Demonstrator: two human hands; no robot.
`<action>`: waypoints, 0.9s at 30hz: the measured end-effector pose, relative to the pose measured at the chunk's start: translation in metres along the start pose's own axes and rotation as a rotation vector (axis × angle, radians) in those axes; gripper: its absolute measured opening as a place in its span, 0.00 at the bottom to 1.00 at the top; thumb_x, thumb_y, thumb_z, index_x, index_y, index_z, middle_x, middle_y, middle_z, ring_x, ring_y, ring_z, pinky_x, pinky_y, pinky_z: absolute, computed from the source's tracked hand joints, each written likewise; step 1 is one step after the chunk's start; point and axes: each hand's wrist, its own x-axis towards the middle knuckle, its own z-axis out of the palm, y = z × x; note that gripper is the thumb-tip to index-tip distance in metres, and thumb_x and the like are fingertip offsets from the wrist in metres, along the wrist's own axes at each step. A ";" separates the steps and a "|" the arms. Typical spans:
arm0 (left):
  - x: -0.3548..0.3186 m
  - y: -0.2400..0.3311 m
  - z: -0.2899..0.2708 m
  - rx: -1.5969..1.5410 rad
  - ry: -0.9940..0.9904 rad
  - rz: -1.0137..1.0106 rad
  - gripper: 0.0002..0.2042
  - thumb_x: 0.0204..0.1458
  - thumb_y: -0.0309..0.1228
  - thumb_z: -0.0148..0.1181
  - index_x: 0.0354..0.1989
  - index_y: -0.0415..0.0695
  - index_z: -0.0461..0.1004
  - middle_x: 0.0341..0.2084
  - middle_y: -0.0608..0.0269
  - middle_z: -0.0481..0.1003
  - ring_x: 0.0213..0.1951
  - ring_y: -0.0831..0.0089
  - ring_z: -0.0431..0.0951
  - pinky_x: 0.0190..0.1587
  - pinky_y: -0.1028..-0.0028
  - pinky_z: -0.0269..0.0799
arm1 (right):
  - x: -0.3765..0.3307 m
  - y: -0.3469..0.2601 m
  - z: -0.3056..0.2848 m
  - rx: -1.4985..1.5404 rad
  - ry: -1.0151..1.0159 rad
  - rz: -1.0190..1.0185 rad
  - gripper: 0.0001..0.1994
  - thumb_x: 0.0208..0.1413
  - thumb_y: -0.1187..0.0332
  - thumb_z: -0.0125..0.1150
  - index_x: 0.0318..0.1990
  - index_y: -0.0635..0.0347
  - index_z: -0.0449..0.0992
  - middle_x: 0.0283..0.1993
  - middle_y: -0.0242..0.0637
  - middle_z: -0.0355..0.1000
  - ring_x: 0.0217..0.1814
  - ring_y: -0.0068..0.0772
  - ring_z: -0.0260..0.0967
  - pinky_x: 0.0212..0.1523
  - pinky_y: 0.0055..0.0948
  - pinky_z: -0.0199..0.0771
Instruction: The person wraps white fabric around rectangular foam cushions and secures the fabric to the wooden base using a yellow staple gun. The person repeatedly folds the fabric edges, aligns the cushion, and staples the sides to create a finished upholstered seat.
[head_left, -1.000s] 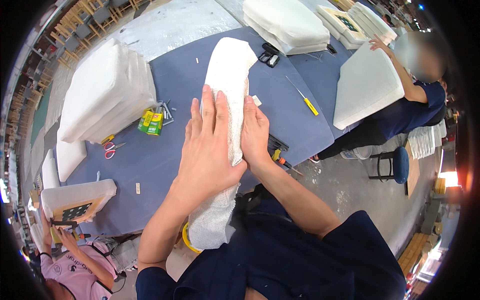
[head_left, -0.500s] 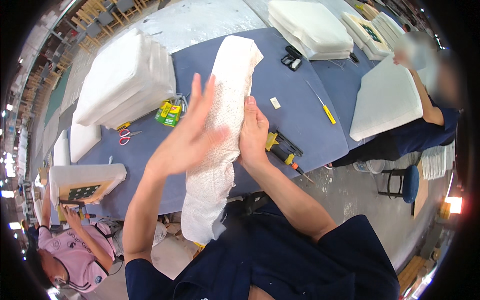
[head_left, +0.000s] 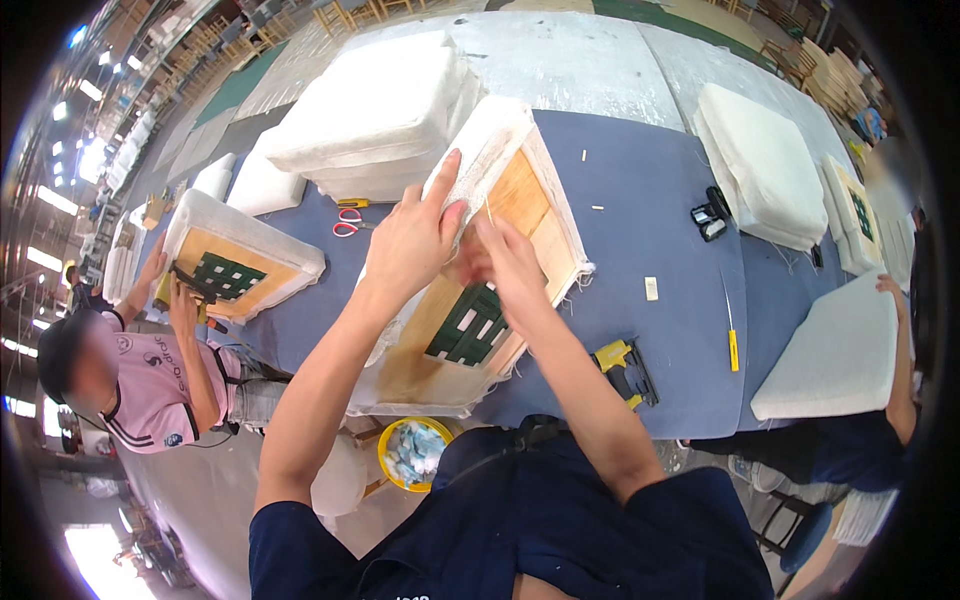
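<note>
A seat cushion stands tilted on edge before me, its wooden underside turned to the right. White cloth wraps its sides, and dark green webbing crosses the opening in the wood. My left hand grips the cloth-covered upper left edge, index finger stretched along it and thumb toward the wood. Close beside it, my right hand is over the wooden side with curled fingers, partly smeared by motion. What those fingers hold, if anything, I cannot make out. A yellow-and-black staple gun lies right of the cushion.
Stacked white cushions stand behind left, near red-handled scissors. A yellow-handled screwdriver and black case lie right. A yellow bucket stands below. Co-workers hold cushions at left and right.
The cushion has turned from its narrow cloth side to show the wooden underside. My right hand has moved from its right edge onto that underside; my left hand now grips the upper left edge.
</note>
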 end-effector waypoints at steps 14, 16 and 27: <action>0.004 0.009 0.000 0.022 -0.034 0.039 0.35 0.68 0.36 0.63 0.83 0.63 0.57 0.58 0.42 0.76 0.52 0.42 0.82 0.52 0.53 0.80 | -0.143 0.159 -0.328 -1.355 0.363 0.392 0.43 0.53 0.67 0.71 0.77 0.66 0.60 0.53 0.63 0.79 0.53 0.69 0.80 0.55 0.55 0.81; 0.000 0.011 0.001 0.023 -0.019 0.062 0.36 0.67 0.35 0.64 0.83 0.64 0.57 0.59 0.43 0.76 0.54 0.42 0.82 0.53 0.53 0.80 | -0.086 0.080 -0.294 -1.159 0.305 0.480 0.30 0.55 0.60 0.73 0.64 0.66 0.76 0.54 0.63 0.81 0.55 0.68 0.81 0.54 0.56 0.80; -0.005 0.027 0.000 0.032 0.024 0.117 0.39 0.64 0.37 0.67 0.83 0.68 0.57 0.54 0.39 0.76 0.48 0.41 0.83 0.50 0.51 0.82 | -0.018 -0.052 -0.114 -0.913 -0.191 -0.613 0.19 0.51 0.69 0.78 0.51 0.63 0.83 0.42 0.47 0.85 0.39 0.48 0.83 0.47 0.38 0.80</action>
